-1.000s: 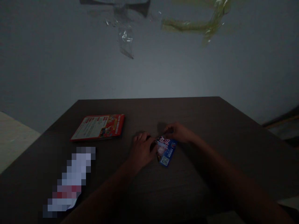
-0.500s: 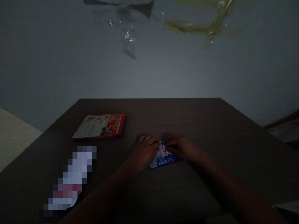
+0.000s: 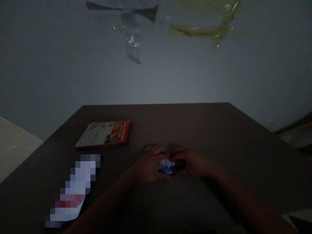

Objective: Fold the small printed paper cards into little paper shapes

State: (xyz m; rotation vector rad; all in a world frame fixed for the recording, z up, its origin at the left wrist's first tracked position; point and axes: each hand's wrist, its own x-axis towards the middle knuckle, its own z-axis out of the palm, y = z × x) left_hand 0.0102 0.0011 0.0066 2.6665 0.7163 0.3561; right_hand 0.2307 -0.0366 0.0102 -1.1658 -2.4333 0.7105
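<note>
A small blue printed card (image 3: 168,169) with white lettering lies on the dark wooden table in front of me. My left hand (image 3: 149,166) grips its left side, fingers curled over the far edge and thumb along the near edge. On the opposite side, my right hand (image 3: 196,162) holds the card in the same way, with a dark shadow under its palm. Only the middle of the card shows between the hands. Dim light hides whether it is one sheet or several.
A red and white printed booklet or flat box (image 3: 103,134) lies at the back left of the table (image 3: 185,126). Nearer on the left is a blurred-out, bright phone-like object (image 3: 76,185). Behind the table stands a grey wall (image 3: 195,74) with strips of tape.
Both hands have closed further around the card. My thumbs have come to its near edge, covering the QR code and lower corners that showed before.
</note>
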